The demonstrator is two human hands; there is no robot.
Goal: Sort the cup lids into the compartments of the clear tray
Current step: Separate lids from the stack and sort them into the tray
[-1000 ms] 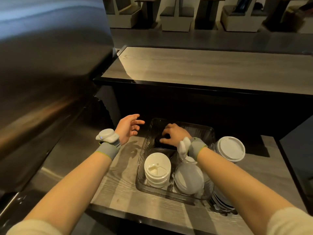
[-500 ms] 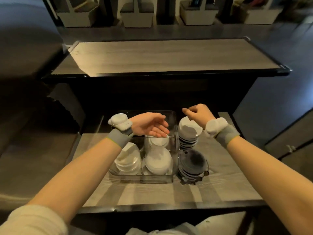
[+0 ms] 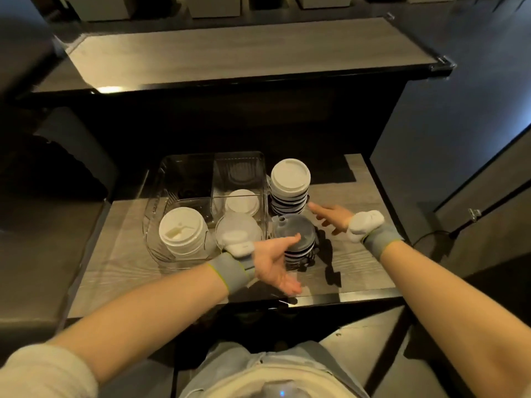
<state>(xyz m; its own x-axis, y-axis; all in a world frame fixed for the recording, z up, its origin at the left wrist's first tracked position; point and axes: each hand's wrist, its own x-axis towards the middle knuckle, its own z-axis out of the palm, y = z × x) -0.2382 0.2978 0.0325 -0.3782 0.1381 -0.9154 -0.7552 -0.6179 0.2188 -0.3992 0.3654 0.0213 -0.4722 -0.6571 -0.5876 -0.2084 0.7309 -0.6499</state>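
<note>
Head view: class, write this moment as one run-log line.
left hand open | right hand open | both flank near lid stack beside clear tray

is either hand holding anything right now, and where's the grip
Nothing is held. The left hand and right hand are both open, one on each side of the near lid stack beside the clear tray; no grip yet.

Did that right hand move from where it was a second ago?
Yes. The right hand left the far compartment of the clear tray and is now outside it, to its right, beside the white-topped lid stack.
</note>
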